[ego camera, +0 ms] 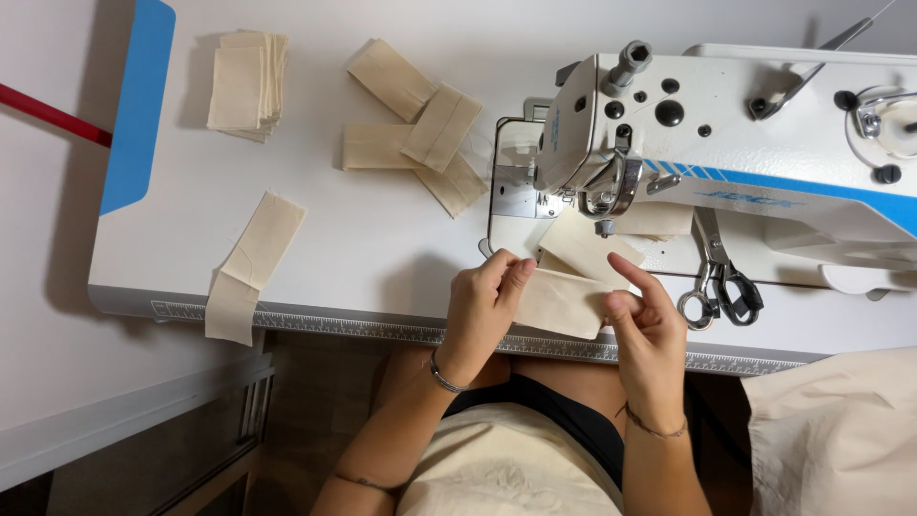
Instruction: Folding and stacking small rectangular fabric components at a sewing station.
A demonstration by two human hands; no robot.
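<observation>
A folded cream fabric strip (562,301) lies at the front edge of the white sewing table (382,239), held between both hands. My left hand (482,306) pinches its left end with fingers and thumb. My right hand (648,320) grips its right end, index finger raised. A second cream piece (587,250) lies just behind, under the head of the white sewing machine (726,143), near the presser foot (602,205).
Scissors (718,282) lie right of my right hand on the machine bed. Several folded strips (420,134) sit mid-table, a stack of cut pieces (248,84) at the back left, and one long strip (250,263) hangs over the front edge. More cloth (841,430) lies at lower right.
</observation>
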